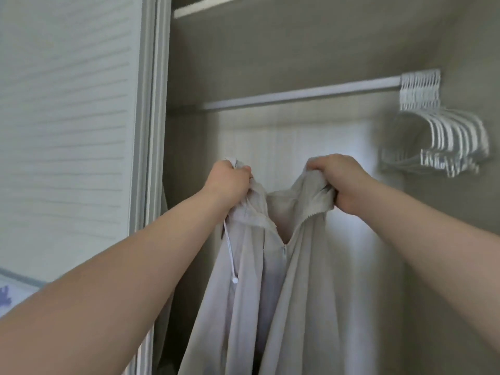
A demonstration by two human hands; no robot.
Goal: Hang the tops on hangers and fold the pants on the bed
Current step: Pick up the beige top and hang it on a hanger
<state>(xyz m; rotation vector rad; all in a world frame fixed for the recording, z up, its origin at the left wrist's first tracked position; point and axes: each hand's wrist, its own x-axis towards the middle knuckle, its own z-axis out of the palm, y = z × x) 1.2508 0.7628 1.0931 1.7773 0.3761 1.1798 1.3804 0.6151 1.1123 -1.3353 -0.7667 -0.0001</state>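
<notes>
A pale grey zip-up top (297, 293) with a white drawstring hangs in front of me inside the open wardrobe. My left hand (230, 182) grips its left collar edge and my right hand (341, 180) grips the right collar edge, holding the neck spread open below the rail. The zip is partly undone at the chest. A bunch of several white plastic hangers (443, 139) hangs at the right end of the white rail (297, 94), to the right of my right hand. No hanger shows inside the top.
A louvred white wardrobe door (67, 131) stands to the left. A shelf edge (205, 8) runs above the rail. The wardrobe's grey back wall (270, 50) lies behind. A patterned surface (10, 290) shows at the lower left.
</notes>
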